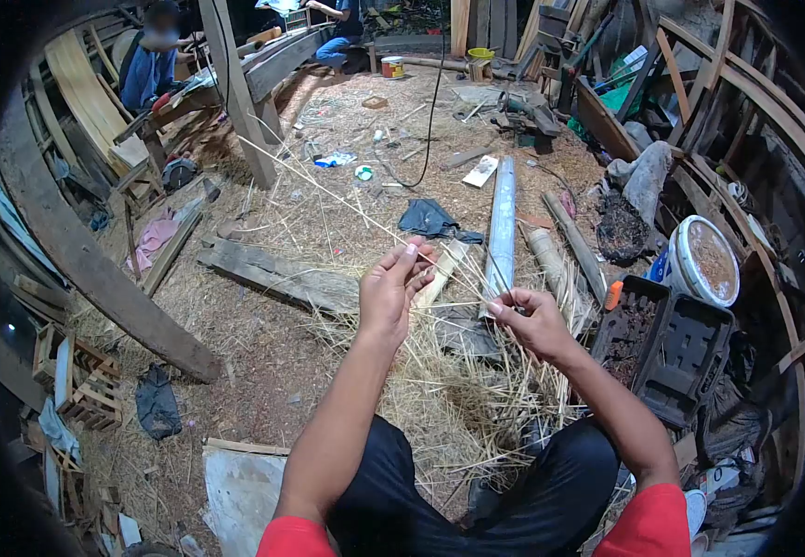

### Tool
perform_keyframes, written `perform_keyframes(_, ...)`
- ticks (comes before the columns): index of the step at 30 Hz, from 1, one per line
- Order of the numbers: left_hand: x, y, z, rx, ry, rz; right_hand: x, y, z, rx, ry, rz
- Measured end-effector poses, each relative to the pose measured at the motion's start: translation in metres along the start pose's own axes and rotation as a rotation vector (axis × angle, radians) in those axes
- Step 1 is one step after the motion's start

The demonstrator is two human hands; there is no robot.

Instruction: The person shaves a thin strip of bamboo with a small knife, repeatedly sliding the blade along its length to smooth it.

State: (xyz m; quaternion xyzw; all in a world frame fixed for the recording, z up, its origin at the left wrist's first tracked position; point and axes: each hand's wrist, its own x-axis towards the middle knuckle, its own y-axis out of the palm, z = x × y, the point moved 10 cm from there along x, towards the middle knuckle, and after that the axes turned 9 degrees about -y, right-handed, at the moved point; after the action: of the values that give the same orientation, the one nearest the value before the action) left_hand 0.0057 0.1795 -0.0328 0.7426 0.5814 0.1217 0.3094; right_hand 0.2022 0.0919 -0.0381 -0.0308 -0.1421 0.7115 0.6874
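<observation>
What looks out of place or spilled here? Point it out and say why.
Loose straw is strewn across the floor, not bundled. At right, an open black case holds scattered brownish bits, odd inside a moulded case. Farther ahead, a dark cloth or bag lies crumpled, seemingly dropped.

1. I have the left hand [391,286] raised out front, thumb and fingertips pinched together.
2. On my feed, the left forearm [340,422] slants up and inward to the wrist [380,336].
3. I hold the right hand [534,323] a little lower in view, near the left but apart from it, thumb set against curled fingers.
4. My right forearm [618,408] runs up and inward from a bent elbow [660,461].
</observation>
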Motion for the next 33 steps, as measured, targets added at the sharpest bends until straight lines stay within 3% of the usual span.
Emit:
perform_keyframes(4,0.005,-0.012,-0.012,-0.031,0.064,-0.019,0.003,-0.011,-0.004,-0.050,-0.070,-0.033)
perform_keyframes(7,0.006,-0.022,-0.022,-0.039,0.100,-0.075,0.000,-0.020,-0.020,0.032,0.071,-0.050)
perform_keyframes(14,0.010,-0.035,-0.029,-0.063,0.131,-0.114,0.008,-0.021,-0.018,0.043,-0.116,-0.029)
perform_keyframes(18,0.011,-0.039,-0.033,-0.088,0.153,-0.109,0.003,-0.028,-0.031,0.048,0.020,-0.026)
perform_keyframes(21,0.010,-0.042,-0.035,-0.085,0.156,-0.119,0.004,-0.033,-0.025,0.007,-0.070,-0.065)
perform_keyframes(24,0.008,-0.044,-0.038,-0.072,0.151,-0.137,-0.001,-0.037,-0.029,0.029,0.030,-0.068)
perform_keyframes(30,0.008,-0.048,-0.038,-0.059,0.150,-0.144,0.006,-0.041,-0.030,-0.054,-0.114,-0.093)
perform_keyframes(33,0.008,-0.048,-0.037,-0.059,0.146,-0.137,0.003,-0.041,-0.027,0.005,-0.064,-0.105)
